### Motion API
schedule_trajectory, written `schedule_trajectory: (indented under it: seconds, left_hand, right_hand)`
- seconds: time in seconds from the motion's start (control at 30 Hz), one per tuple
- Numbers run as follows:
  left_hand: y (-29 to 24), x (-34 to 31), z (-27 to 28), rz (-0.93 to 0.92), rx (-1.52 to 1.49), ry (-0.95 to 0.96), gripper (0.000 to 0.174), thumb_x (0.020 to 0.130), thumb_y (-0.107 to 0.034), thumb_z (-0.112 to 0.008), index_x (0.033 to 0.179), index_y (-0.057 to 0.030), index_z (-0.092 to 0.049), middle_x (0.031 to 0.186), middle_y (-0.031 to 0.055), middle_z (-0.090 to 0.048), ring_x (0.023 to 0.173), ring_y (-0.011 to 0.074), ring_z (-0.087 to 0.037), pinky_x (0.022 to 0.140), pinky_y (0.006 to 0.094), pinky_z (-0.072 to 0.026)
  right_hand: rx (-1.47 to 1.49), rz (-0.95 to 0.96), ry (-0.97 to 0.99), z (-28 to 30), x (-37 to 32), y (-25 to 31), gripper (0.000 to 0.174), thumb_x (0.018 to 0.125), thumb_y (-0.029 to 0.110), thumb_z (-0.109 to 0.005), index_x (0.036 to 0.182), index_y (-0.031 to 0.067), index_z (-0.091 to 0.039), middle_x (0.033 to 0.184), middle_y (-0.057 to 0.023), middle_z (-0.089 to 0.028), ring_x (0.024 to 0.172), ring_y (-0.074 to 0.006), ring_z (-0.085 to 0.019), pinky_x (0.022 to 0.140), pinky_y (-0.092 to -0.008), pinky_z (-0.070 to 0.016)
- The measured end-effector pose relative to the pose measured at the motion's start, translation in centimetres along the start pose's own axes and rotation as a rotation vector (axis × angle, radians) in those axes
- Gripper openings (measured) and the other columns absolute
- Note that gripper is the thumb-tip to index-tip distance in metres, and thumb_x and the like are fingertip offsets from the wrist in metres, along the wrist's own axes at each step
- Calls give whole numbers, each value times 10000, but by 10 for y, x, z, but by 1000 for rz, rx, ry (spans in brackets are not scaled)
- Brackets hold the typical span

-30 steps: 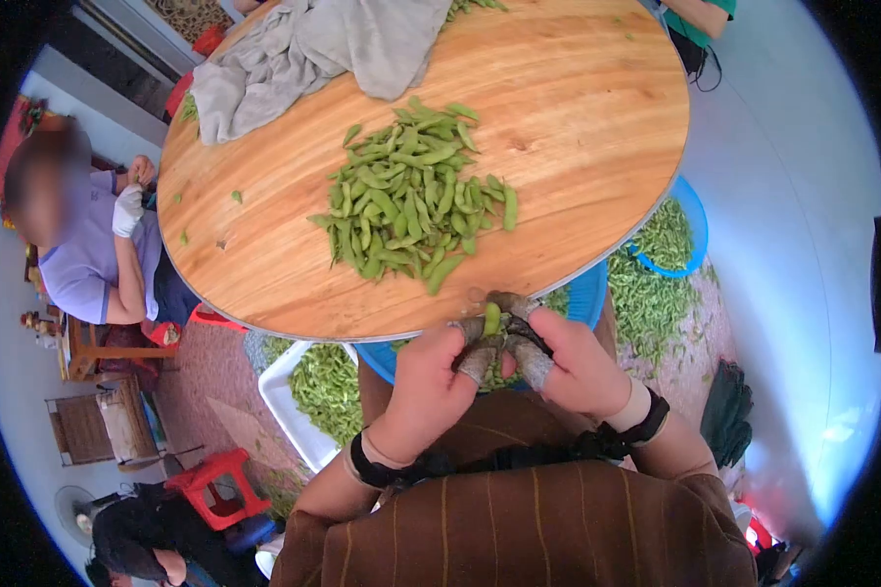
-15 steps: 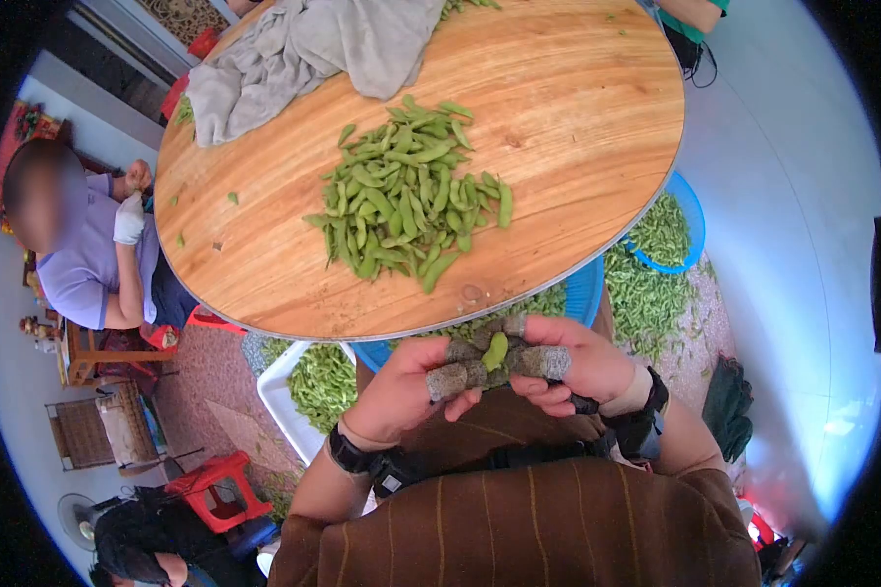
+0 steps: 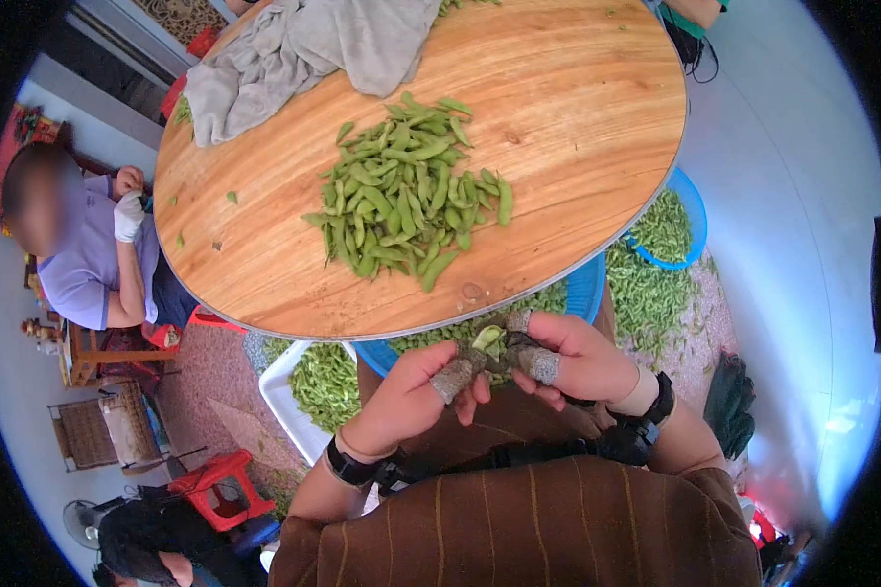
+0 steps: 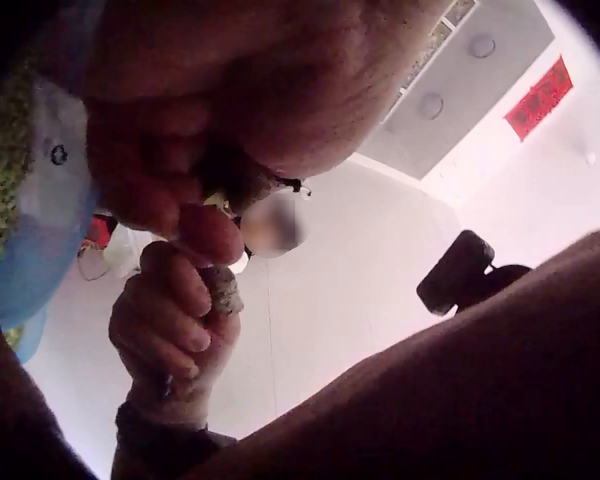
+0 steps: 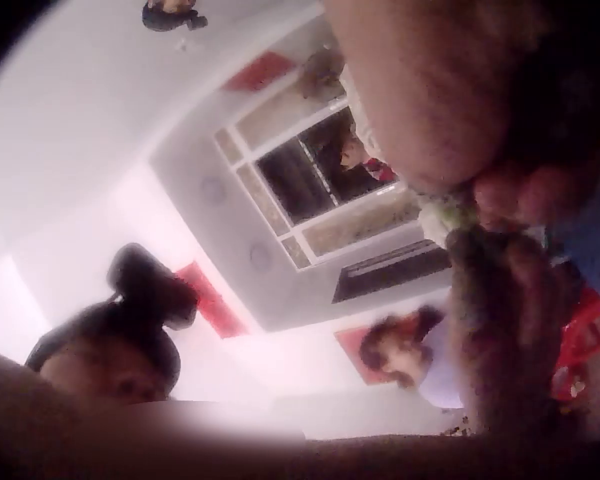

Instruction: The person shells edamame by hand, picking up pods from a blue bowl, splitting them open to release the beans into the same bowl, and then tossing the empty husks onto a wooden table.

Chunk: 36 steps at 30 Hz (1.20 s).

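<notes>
A green soybean pod (image 3: 488, 338) with a paler inner side showing is pinched between both hands, just off the near table edge. My left hand (image 3: 401, 399) holds it from the left with thumb and finger. From the other side my right hand (image 3: 597, 362) grips it. Grey-brown wraps cover the thumb and finger ends of both hands. Below them a blue basin (image 3: 587, 291) of green beans is partly hidden by the hands and table. In the left wrist view the right hand (image 4: 170, 335) meets the left one, with the pod mostly hidden.
On the round wooden table (image 3: 578, 127) lie a pile of pods (image 3: 401, 196) and a grey cloth (image 3: 303, 64). Full of pods, a white tray (image 3: 282, 383) and a blue basket (image 3: 697, 220) stand on the floor. A person (image 3: 98, 240) sits at left near a red stool (image 3: 220, 489).
Both hands have come slightly lower and turned about the pod. Its smooth green outside showed earlier; now a paler inside shows. The pile has not changed.
</notes>
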<state>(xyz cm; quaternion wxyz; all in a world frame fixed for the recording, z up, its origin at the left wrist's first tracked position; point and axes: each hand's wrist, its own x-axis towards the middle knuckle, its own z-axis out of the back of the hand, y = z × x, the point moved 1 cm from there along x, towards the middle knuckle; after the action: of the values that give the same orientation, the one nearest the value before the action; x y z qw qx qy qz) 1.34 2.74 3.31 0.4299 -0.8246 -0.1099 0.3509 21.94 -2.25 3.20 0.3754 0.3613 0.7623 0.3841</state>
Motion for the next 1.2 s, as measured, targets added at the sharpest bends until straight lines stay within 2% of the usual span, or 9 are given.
schedule_trajectory:
  seconds: [0.1, 0.17, 0.27, 0.37, 0.47, 0.67, 0.9, 0.97, 1.2]
  left_hand:
    - [9, 5, 2, -96, 261, -48, 100, 891, -88, -519, 895, 7, -550, 755, 34, -607, 614, 134, -580, 569, 259, -471]
    - [11, 7, -1, -196, 526, -75, 81, 880, -46, -487, 903, 6, -545, 726, 31, -602, 601, 133, -585, 563, 259, -476]
    - [14, 10, -8, -222, 669, -55, 92, 875, -34, -471, 910, 4, -548, 723, 31, -599, 595, 131, -588, 554, 263, -478]
    - [22, 14, -1, -332, 970, -76, 92, 879, -46, -481, 917, 3, -549, 716, 30, -594, 604, 124, -591, 549, 267, -480]
    - [13, 7, -6, -66, 590, -64, 84, 880, -44, -480, 904, -9, -552, 717, 24, -590, 600, 116, -581, 544, 260, -473]
    - [21, 8, 8, 112, 143, 38, 96, 900, -54, -461, 872, -26, -549, 722, 18, -575, 574, 101, -533, 519, 237, -434]
    - [36, 23, 14, 141, 410, 103, 102, 900, -71, -464, 863, -18, -544, 711, 28, -576, 564, 106, -533, 513, 242, -432]
    - [40, 28, 12, 10, 735, 145, 112, 899, -78, -467, 850, -18, -548, 705, 30, -583, 558, 106, -537, 510, 244, -436]
    - [39, 30, 19, 104, 550, 31, 117, 904, -95, -481, 852, -24, -558, 706, 25, -589, 553, 99, -539, 509, 240, -439]
  right_hand:
    - [-227, -47, -122, 5, 2, -6, 240, 911, 140, -499, 1133, 50, -506, 719, -36, -554, 515, -90, -516, 445, -255, -441]
    - [-631, 506, -379, 6, 7, -18, 234, 838, 136, -591, 1036, 28, -533, 765, -112, -599, 592, -225, -590, 544, -352, -481]
    - [-937, 294, -338, -1, 6, -9, 233, 749, 124, -644, 929, 22, -536, 780, -170, -588, 708, -365, -589, 643, -426, -478]
    - [-1125, 366, -332, -1, 8, -14, 214, 701, 97, -633, 867, 28, -516, 770, -174, -570, 748, -400, -566, 649, -438, -474]
    - [-1131, 389, -250, 5, 6, -15, 198, 699, 86, -622, 858, 31, -517, 756, -162, -557, 747, -387, -570, 652, -450, -468]
    - [-1172, 433, -164, 8, 8, -13, 187, 718, 120, -614, 854, 38, -514, 762, -160, -557, 744, -381, -574, 637, -449, -470]
    - [-1140, 360, -209, 28, 26, -64, 240, 837, 274, -582, 780, 44, -538, 627, -129, -576, 563, -330, -586, 516, -425, -469]
    - [-391, -355, -152, 34, 29, -67, 360, 864, 391, -577, 773, 44, -561, 578, -76, -568, 465, -196, -556, 436, -344, -452]
    - [-285, -263, -338, 38, 27, -66, 333, 894, 359, -579, 783, 46, -567, 567, 2, -521, 443, -70, -492, 401, -216, -404]
